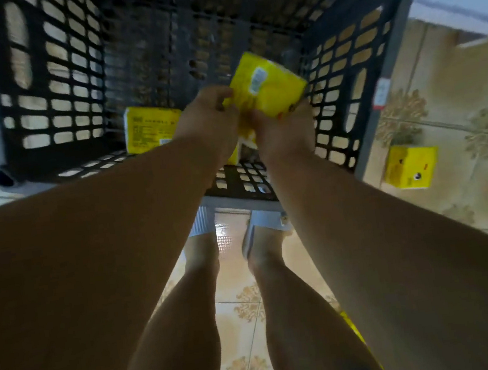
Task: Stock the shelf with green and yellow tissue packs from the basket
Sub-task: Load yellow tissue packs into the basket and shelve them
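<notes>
I look straight down into a dark lattice basket (pixel 50 94) standing on the floor. Both hands reach into it. My left hand (pixel 208 117) and my right hand (pixel 284 132) together grip a yellow tissue pack (pixel 266 85), tilted, its barcode label facing up. Under the hands a second yellow pack shows partly, hidden mostly by my wrists. Another yellow tissue pack (pixel 149 128) lies flat on the basket bottom at the left. No green pack is visible. The shelf is out of view.
A yellow pack (pixel 411 169) with a printed face lies on the patterned tile floor to the right of the basket. My feet in light slippers (pixel 201 224) stand against the basket's near edge. A yellow strip (pixel 354 329) shows behind my right arm.
</notes>
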`<action>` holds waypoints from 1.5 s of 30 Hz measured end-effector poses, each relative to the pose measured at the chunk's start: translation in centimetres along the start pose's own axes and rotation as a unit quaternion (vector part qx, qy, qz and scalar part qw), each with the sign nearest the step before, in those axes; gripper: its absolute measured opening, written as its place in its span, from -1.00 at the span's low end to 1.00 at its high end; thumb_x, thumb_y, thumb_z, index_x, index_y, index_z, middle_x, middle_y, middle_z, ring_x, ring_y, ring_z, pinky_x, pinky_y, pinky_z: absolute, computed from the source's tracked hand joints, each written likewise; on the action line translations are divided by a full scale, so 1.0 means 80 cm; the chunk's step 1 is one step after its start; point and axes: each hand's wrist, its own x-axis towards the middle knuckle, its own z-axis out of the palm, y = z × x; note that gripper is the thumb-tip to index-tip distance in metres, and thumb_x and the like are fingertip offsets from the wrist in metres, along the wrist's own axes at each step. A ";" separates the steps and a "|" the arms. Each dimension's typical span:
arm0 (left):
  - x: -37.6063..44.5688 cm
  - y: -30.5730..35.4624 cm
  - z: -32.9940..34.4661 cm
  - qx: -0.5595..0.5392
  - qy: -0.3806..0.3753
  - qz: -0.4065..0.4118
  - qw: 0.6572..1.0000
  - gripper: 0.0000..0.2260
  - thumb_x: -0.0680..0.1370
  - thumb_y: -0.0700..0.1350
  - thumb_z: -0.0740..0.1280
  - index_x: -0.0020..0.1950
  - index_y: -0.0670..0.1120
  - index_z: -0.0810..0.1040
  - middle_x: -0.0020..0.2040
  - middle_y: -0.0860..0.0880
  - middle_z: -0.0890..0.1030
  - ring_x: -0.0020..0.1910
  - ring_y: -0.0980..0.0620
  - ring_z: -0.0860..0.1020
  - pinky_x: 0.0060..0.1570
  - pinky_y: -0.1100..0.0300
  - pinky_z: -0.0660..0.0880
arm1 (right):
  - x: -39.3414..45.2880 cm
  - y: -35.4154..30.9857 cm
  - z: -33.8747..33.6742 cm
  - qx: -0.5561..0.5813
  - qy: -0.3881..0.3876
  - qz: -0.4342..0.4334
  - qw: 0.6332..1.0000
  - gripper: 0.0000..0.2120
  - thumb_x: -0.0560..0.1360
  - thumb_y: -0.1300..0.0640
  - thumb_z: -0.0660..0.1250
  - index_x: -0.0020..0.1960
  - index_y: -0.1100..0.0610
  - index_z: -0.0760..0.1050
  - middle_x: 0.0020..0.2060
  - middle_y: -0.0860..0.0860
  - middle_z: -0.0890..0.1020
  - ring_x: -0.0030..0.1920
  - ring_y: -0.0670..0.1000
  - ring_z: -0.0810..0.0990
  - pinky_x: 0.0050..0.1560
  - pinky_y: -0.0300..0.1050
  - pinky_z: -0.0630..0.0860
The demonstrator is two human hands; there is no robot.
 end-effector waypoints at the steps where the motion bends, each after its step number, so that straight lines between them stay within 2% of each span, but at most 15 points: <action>1: -0.016 0.017 -0.013 -0.024 0.006 -0.002 1.000 -0.71 0.63 0.01 0.20 0.35 0.13 0.46 0.14 0.07 0.57 -0.18 0.13 0.51 -0.24 0.30 0.38 | -0.016 -0.014 -0.008 -0.028 -0.003 -0.037 0.999 -0.45 0.32 -0.06 0.57 0.19 -0.01 0.39 0.07 -0.01 0.58 0.04 0.04 0.59 0.06 0.10 0.58; 4: -0.066 0.066 -0.050 -0.157 0.021 -0.023 0.987 -0.66 0.68 0.09 0.12 0.37 -0.01 0.45 0.12 0.03 0.56 0.05 0.05 0.59 -0.01 0.25 0.51 | -0.068 -0.061 -0.034 -0.070 -0.050 -0.137 0.987 -0.39 0.24 -0.20 0.55 0.13 0.01 0.37 0.06 0.04 0.54 -0.01 0.06 0.57 -0.04 0.17 0.59; 6: -0.099 0.098 -0.078 -0.309 -0.001 -0.081 0.947 -0.54 0.65 0.21 0.09 0.40 -0.06 0.44 0.27 -0.05 0.58 0.23 -0.06 0.57 0.24 0.03 0.51 | -0.103 -0.094 -0.051 -0.080 -0.075 -0.193 0.975 -0.31 0.27 -0.26 0.51 0.26 0.02 0.39 0.14 0.05 0.53 0.07 0.07 0.57 -0.01 0.18 0.58; 9: -0.154 0.137 -0.123 -0.465 -0.022 -0.116 0.877 -0.38 0.53 0.39 0.14 0.41 0.00 0.46 0.28 -0.10 0.59 0.22 -0.09 0.59 0.27 -0.07 0.48 | -0.157 -0.140 -0.078 -0.129 -0.093 -0.286 0.945 -0.31 0.37 -0.29 0.42 0.38 0.01 0.37 0.23 0.01 0.52 0.20 0.06 0.52 0.14 0.18 0.51; 13: -0.245 0.175 -0.172 -0.451 0.005 -0.042 0.892 -0.61 0.62 0.14 0.25 0.38 0.00 0.43 0.23 -0.11 0.61 0.14 -0.13 0.63 0.14 -0.12 0.57 | -0.229 -0.188 -0.124 -0.178 -0.099 -0.361 0.910 -0.38 0.48 -0.21 0.35 0.44 0.04 0.35 0.26 0.03 0.55 0.22 0.11 0.53 0.16 0.15 0.47; 15: -0.295 0.188 -0.193 -0.484 0.003 -0.023 0.875 -0.70 0.62 0.04 0.30 0.32 -0.02 0.46 0.14 -0.12 0.66 0.05 -0.13 0.67 0.00 -0.09 0.62 | -0.268 -0.207 -0.152 -0.193 -0.106 -0.371 0.902 -0.39 0.48 -0.18 0.35 0.44 0.06 0.35 0.24 0.04 0.57 0.22 0.12 0.53 0.17 0.14 0.47; 20: -0.398 0.202 -0.239 -0.532 -0.027 0.035 0.846 -0.49 0.59 -0.01 0.34 0.51 0.05 0.27 0.31 -0.17 0.55 0.18 -0.25 0.60 0.05 -0.26 0.58 | -0.371 -0.243 -0.215 -0.212 -0.146 -0.432 0.864 -0.49 0.53 0.03 0.39 0.42 0.15 0.40 0.36 0.15 0.45 0.39 0.16 0.38 0.36 0.11 0.33; 22: -0.430 0.203 -0.257 -0.531 -0.033 0.064 0.844 -0.46 0.59 -0.02 0.34 0.54 0.07 0.25 0.32 -0.17 0.54 0.18 -0.24 0.60 0.00 -0.23 0.59 | -0.415 -0.253 -0.230 -0.198 -0.141 -0.419 0.875 -0.51 0.54 0.08 0.38 0.44 0.10 0.39 0.49 0.14 0.28 0.50 0.11 0.22 0.50 0.00 0.19; 25: -0.468 0.210 -0.290 -0.546 -0.045 0.094 0.831 -0.51 0.55 0.00 0.39 0.45 -0.03 0.37 0.27 -0.20 0.58 0.11 -0.23 0.64 -0.07 -0.12 0.60 | -0.475 -0.268 -0.247 -0.155 -0.076 -0.423 0.889 -0.52 0.54 0.07 0.38 0.43 0.02 0.36 0.58 0.09 0.05 0.54 -0.04 -0.01 0.39 -0.31 0.08; 29: -0.512 0.225 -0.340 -0.533 -0.041 0.127 0.836 -0.50 0.50 -0.03 0.46 0.36 -0.16 0.42 0.19 -0.25 0.61 0.06 -0.23 0.66 -0.05 -0.11 0.60 | -0.546 -0.280 -0.253 -0.055 -0.005 -0.412 0.909 -0.30 0.52 0.03 0.42 0.54 -0.01 0.15 0.60 0.04 -0.05 0.50 -0.22 -0.08 0.35 -0.47 0.14; 31: -0.534 0.233 -0.358 -0.530 -0.044 0.135 0.836 -0.56 0.48 -0.03 0.48 0.26 -0.18 0.46 0.10 -0.23 0.66 0.01 -0.21 0.68 -0.11 -0.08 0.61 | -0.576 -0.282 -0.252 0.011 0.001 -0.401 0.916 -0.18 0.50 0.05 0.44 0.58 0.02 0.02 0.60 0.02 -0.03 0.46 -0.29 -0.05 0.25 -0.65 0.03; 32: -0.545 0.237 -0.364 -0.530 -0.047 0.138 0.835 -0.58 0.46 -0.02 0.49 0.20 -0.17 0.47 0.04 -0.21 0.68 -0.02 -0.20 0.69 -0.13 -0.08 0.62 | -0.590 -0.283 -0.252 0.040 0.002 -0.399 0.916 -0.15 0.49 0.06 0.46 0.59 0.03 -0.01 0.59 0.03 0.01 0.48 -0.24 0.01 0.29 -0.62 0.07; 34: -0.567 0.243 -0.373 -0.522 -0.058 0.156 0.837 -0.58 0.43 -0.02 0.50 0.16 -0.17 0.46 0.00 -0.19 0.69 -0.05 -0.18 0.69 -0.14 -0.12 0.63 | -0.615 -0.286 -0.256 0.065 0.012 -0.401 0.913 -0.12 0.48 0.03 0.47 0.59 -0.01 -0.04 0.56 0.03 0.17 0.49 -0.07 0.23 0.41 -0.24 0.31; 36: -0.585 0.248 -0.380 -0.503 -0.067 0.180 0.842 -0.56 0.40 -0.02 0.50 0.16 -0.16 0.44 0.03 -0.18 0.67 -0.05 -0.15 0.69 -0.08 -0.16 0.63 | -0.633 -0.289 -0.267 0.069 0.028 -0.410 0.909 -0.13 0.49 0.02 0.46 0.58 -0.07 -0.04 0.52 -0.03 0.27 0.43 -0.01 0.37 0.36 0.01 0.43; 45: -0.650 0.283 -0.391 -0.397 -0.152 0.328 0.844 -0.52 0.46 -0.02 0.40 0.37 -0.04 0.47 0.18 -0.09 0.65 0.13 -0.13 0.64 0.05 -0.05 0.60 | -0.669 -0.294 -0.351 0.063 0.082 -0.464 0.880 -0.34 0.56 0.03 0.36 0.56 -0.02 0.14 0.45 -0.05 0.41 0.42 -0.03 0.40 0.37 0.02 0.42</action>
